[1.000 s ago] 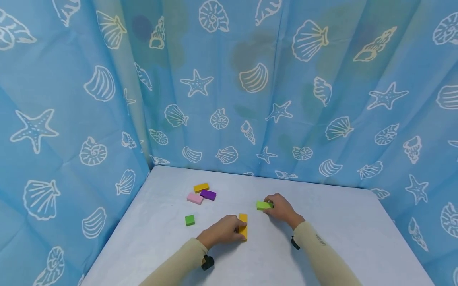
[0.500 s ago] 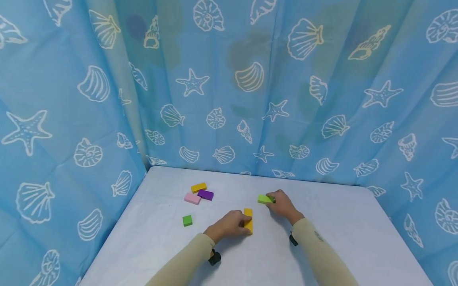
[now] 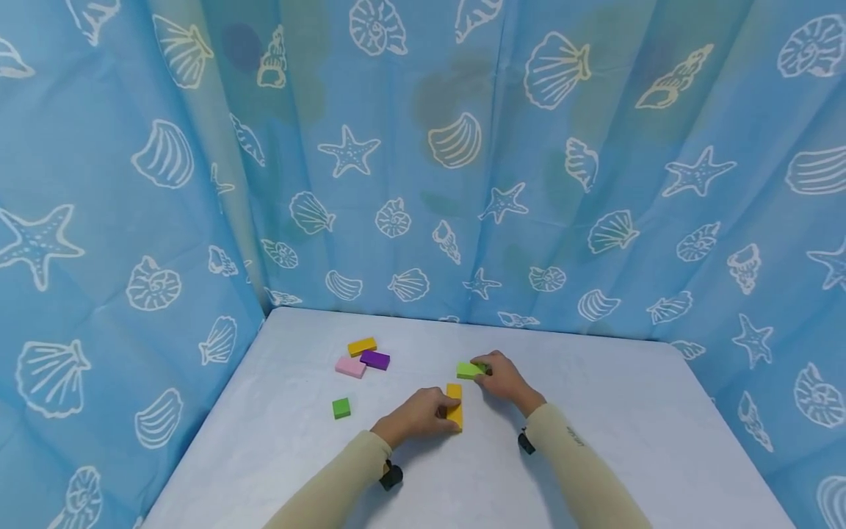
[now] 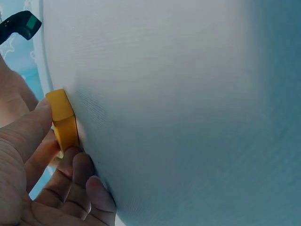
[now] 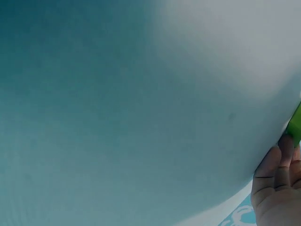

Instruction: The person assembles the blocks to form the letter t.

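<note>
In the head view my left hand [image 3: 418,414] grips an orange-yellow block [image 3: 454,391] by its sides, thumb at the near end. The block lies on the white table, its length pointing away from me. In the left wrist view, the thumb and fingers hold the same yellow block [image 4: 62,106]. My right hand [image 3: 505,380] pinches a light green block [image 3: 466,370] by its right end; that block lies crosswise just past the yellow block's far end. Whether the two blocks touch, I cannot tell. Only an edge of the green block [image 5: 295,123] shows in the right wrist view.
Back left on the white table [image 3: 595,411] lie another yellow block [image 3: 362,346], a purple block [image 3: 375,359] and a pink block [image 3: 350,366], close together. A small green block [image 3: 341,408] lies left of my left hand. A blue shell-patterned curtain [image 3: 410,184] borders the table.
The left hand has shifted the yellow block a little to the right and away from me. The light green block has come left in my right hand, closer to the yellow block's far end.
</note>
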Tool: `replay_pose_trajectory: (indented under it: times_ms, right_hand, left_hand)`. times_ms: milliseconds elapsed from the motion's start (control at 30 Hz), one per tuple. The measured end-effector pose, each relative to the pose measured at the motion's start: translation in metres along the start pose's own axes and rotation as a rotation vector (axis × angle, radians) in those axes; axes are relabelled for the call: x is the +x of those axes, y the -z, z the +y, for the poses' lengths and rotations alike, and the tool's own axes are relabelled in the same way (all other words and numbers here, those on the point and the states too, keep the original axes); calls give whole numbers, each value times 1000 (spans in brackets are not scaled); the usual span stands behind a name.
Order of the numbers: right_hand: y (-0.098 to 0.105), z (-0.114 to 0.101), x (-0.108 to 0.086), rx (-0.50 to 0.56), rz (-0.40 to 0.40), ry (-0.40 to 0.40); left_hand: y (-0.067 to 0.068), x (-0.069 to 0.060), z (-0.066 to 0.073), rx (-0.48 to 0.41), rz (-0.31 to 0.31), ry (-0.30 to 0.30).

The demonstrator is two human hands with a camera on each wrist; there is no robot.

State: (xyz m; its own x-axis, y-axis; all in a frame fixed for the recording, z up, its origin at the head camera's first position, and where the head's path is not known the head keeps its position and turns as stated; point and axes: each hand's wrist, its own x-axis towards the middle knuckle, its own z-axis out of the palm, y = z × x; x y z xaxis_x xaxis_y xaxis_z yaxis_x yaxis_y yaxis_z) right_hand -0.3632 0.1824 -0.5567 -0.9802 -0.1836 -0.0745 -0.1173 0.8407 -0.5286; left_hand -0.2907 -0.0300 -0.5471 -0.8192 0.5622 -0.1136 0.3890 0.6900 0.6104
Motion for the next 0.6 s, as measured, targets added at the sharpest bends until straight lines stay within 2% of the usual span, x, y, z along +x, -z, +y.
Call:
replay_pose_trajectory:
  times_ms: [200, 367, 600]
  right_hand:
    - [-2, -7, -4, 29, 5, 0]
    - [-1, -12, -7, 48, -17, 7]
    - [-1, -8, -11, 69, -30, -37]
  left_hand:
    - [2, 2, -5, -3, -5, -13]
    - [3, 1, -4, -21, -8, 8]
    - [1, 1, 0, -55, -24, 24]
